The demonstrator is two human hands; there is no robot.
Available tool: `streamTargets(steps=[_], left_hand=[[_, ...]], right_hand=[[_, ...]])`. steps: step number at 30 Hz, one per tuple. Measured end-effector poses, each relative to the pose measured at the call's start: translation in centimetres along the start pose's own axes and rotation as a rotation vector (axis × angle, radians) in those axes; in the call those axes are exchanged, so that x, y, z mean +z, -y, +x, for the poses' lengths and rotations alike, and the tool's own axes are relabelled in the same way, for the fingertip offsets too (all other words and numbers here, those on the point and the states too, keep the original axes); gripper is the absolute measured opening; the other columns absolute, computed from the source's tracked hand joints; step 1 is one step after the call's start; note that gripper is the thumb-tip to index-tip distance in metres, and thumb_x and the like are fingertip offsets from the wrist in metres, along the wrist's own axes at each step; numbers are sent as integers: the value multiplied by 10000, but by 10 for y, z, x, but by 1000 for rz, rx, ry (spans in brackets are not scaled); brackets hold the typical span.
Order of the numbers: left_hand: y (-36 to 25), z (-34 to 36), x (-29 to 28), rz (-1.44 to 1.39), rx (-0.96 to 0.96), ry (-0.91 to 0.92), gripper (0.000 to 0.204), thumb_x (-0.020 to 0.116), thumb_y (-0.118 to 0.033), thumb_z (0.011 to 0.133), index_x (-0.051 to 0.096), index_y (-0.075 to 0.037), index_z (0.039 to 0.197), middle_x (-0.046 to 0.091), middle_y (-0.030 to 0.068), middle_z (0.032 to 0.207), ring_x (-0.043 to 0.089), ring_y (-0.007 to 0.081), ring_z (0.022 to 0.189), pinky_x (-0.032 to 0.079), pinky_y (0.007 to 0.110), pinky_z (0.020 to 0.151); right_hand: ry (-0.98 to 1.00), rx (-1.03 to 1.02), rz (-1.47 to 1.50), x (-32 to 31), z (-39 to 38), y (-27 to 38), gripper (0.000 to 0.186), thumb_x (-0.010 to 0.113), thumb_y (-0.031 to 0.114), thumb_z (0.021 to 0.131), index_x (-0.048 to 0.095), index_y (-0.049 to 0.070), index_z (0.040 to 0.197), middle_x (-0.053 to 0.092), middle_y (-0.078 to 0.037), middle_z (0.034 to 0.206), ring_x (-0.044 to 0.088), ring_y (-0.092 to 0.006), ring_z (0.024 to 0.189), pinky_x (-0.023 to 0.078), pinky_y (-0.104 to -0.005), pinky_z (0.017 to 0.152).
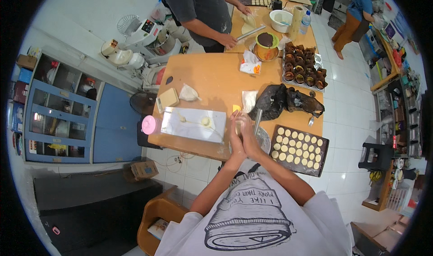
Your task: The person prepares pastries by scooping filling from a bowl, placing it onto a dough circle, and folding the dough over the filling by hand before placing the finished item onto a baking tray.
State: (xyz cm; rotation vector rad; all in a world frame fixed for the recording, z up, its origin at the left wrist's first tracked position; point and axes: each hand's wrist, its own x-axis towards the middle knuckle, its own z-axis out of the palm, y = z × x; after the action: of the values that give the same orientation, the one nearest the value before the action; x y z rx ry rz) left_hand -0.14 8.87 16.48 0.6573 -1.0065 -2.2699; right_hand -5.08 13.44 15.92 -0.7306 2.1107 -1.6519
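Observation:
My left hand (pixel 235 136) and my right hand (pixel 248 135) are pressed palm to palm above the table's near edge. Between them a pale lump that looks like dough (pixel 239 125) shows a little; the palms cover most of it. Partly behind my right hand are a metal bowl (pixel 264 140) and an upright-looking metal rod (pixel 258 121). To the left, a shiny white board (pixel 173 123) carries small dough balls (pixel 205 121). At the right, a dark baking tray (pixel 323 153) holds rows of flat, pale dough rounds (pixel 298 144). A yellow scraper-like piece (pixel 237 108) lies just beyond my fingers.
A pink-lidded jar (pixel 149 124), scale (pixel 167 100) and white bag (pixel 189 93) stand left. Crumpled black plastic (pixel 272 103) and a tray of dark-wrapped cupcakes (pixel 299 64) lie right. Across the table, a co-worker (pixel 195 16) holds a metal rolling pin (pixel 251 32) near flattened dough.

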Motion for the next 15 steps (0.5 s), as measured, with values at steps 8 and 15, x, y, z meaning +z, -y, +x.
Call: streamTargets(steps=[8,15], left_hand=[[-28,-1,28,-285,-363,-24,409,495,-390,1036,679,-41,1142,685,86,943,674,193,892,540,313,816],[-12,0,6,964,-422,260,344,494,-280,1011,592,-83,1274,624,81,1194,607,162,1116,486,344,959]], right_hand=[[153,-173,-379,-32,-42,24,739,321,437,1057,59,8,1600,18,-232,1667,-71,-420,1536,8,-521,1224],[-99,-206,-49,-54,-23,15,677,311,427,1065,222,-5,1578,160,-212,1657,90,-363,1550,99,-458,1236]])
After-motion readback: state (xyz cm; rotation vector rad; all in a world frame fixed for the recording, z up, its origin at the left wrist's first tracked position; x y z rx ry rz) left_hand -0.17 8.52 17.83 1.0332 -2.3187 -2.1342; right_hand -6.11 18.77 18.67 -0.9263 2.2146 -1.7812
